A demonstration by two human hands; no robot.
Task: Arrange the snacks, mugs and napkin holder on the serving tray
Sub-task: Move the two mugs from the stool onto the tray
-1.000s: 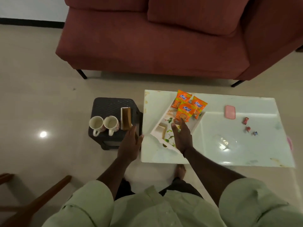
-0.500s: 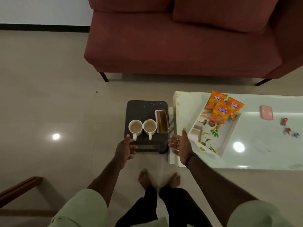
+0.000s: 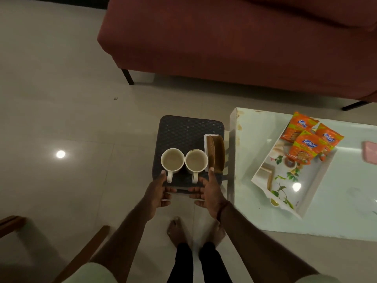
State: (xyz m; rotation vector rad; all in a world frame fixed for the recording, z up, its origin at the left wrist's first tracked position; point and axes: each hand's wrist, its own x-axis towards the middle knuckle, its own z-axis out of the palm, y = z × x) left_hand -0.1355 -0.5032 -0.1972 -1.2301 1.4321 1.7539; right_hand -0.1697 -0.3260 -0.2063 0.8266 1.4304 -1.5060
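Two white mugs stand side by side on a small dark stool (image 3: 183, 131): the left mug (image 3: 172, 161) and the right mug (image 3: 196, 161), handles toward me. A wooden napkin holder (image 3: 216, 154) with white napkins stands just right of them. My left hand (image 3: 158, 192) is open by the left mug's handle. My right hand (image 3: 208, 190) is open near the right mug's handle, its thumb up by the napkin holder. The white floral serving tray (image 3: 283, 193) lies on the glass table with three orange snack packets (image 3: 306, 147) at its far end.
The glass coffee table (image 3: 326, 217) is to the right, with a pink object (image 3: 370, 152) near the frame's edge. A red sofa (image 3: 234, 41) stands behind. Wooden chair parts (image 3: 85, 252) sit at lower left. My bare feet (image 3: 179, 229) stand on the tiled floor.
The view swung left from the tray to the stool. Both hands moved forward to the mugs' handles; the right hand left the tray.
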